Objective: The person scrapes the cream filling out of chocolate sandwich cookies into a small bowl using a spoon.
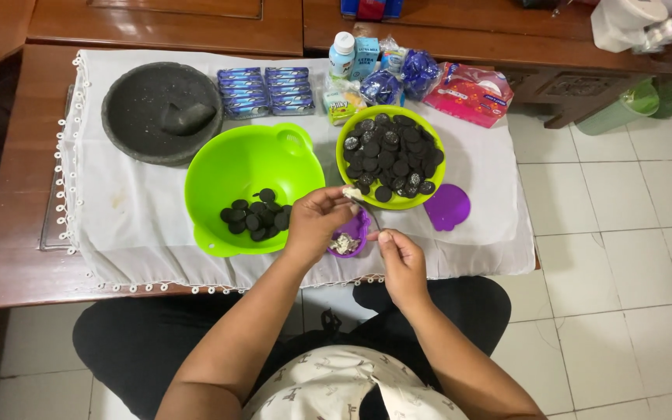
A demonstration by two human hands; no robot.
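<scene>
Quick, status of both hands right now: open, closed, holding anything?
Left hand: closed on a dark round sandwich cookie half over the small purple bowl.
Right hand: closed, pinching a thin metal utensil.

blue biscuit packs, pink packet, white bottle

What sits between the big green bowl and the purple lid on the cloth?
In the head view, the small purple cup with white cream lies between the big green bowl and purple lid, under the left hand and right hand.
</scene>
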